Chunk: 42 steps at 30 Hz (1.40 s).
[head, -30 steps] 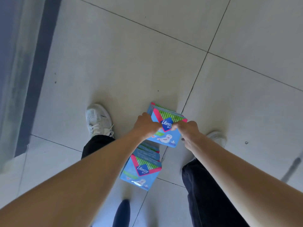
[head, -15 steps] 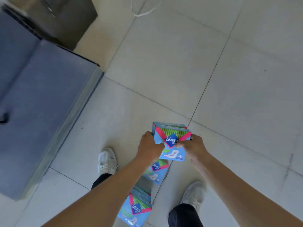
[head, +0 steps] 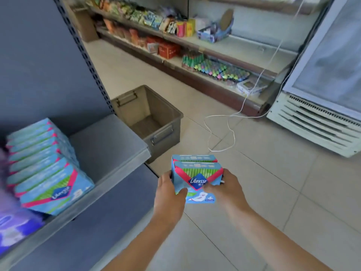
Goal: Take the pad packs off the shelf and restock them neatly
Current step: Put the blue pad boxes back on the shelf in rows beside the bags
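Two packs (head: pixel 197 178) stand upright, one behind the other, pressed between both hands in the air above the floor (head: pixel 273 192). The front pack faces the camera with its Libresse logo. The left hand (head: pixel 169 196) grips their left side, fingers curled round the edge and thumb laid on the front face. The right hand (head: pixel 226 190) grips the right side the same way, its thumb on the front just under the logo. The two thumbs lie close together on the front pack.

Left of the left fingers, and a little higher, runs a grey shelf (head: pixel 109 153). It carries a row (head: pixel 45 163) of like packs, leaning one against the next. The shelf end nearest the fingers is bare. Purple packs (head: pixel 13 227), blurred, lie at the near left end of the shelf.

Beyond the fingertips a grey bin (head: pixel 166 122) sits on the floor against the shelf end. To the right of it a white cable (head: pixel 220 133) loops over the tiles. Farther off to the right stands a fridge (head: pixel 322 94), and straight ahead are far shelves (head: pixel 244 49) of goods.
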Each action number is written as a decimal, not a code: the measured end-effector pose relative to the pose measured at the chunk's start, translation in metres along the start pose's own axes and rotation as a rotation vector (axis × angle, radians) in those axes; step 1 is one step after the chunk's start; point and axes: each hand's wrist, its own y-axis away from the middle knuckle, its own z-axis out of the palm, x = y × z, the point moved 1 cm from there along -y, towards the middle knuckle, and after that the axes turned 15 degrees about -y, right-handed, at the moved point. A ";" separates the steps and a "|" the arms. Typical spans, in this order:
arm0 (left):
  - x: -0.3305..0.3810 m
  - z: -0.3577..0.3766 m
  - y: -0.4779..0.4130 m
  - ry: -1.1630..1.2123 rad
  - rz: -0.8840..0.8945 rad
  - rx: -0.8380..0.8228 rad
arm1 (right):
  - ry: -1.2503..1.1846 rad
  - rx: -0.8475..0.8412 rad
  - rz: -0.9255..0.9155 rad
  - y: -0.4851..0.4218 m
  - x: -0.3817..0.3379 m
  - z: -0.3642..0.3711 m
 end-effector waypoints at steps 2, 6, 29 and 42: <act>-0.005 -0.032 -0.014 0.022 -0.008 0.080 | 0.006 -0.049 -0.052 -0.010 -0.014 0.035; -0.018 -0.085 -0.041 0.110 -0.034 0.169 | 0.026 -0.107 -0.140 -0.031 -0.036 0.106; -0.071 -0.140 -0.248 0.413 -0.460 0.687 | 0.215 -0.489 -0.349 -0.211 -0.059 0.308; -0.113 -0.162 -0.300 0.550 -0.475 0.828 | 0.224 -0.529 -0.419 -0.239 -0.055 0.383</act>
